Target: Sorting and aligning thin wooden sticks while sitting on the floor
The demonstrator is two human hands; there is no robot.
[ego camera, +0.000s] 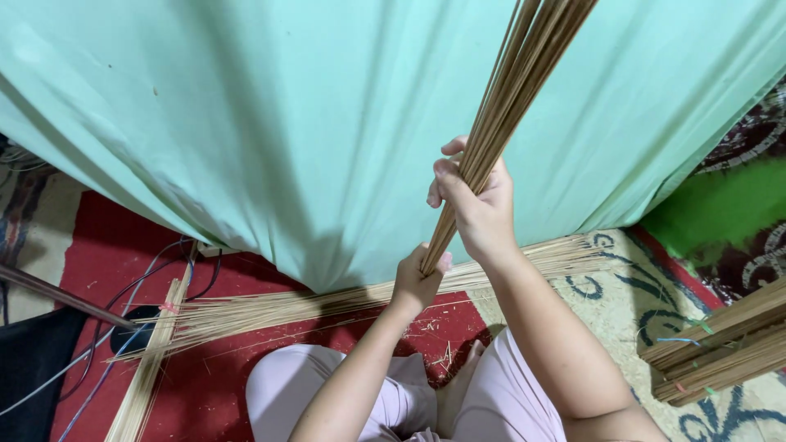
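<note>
A bundle of thin brown sticks (524,65) rises from my hands up past the top edge of the view. My left hand (419,277) is closed around the bundle's lower end. My right hand (479,200) grips the same bundle a little higher, fingers wrapped round it. Both hands are held above my lap, in front of a hanging mint-green cloth (270,115). The upper tips of the sticks are out of view.
A long spread of loose sticks (270,311) lies on the red mat (213,385) under the cloth's edge. A tied bundle (151,360) lies at the left, near blue cables (98,352). More tied bundles (725,344) rest on the patterned carpet at right.
</note>
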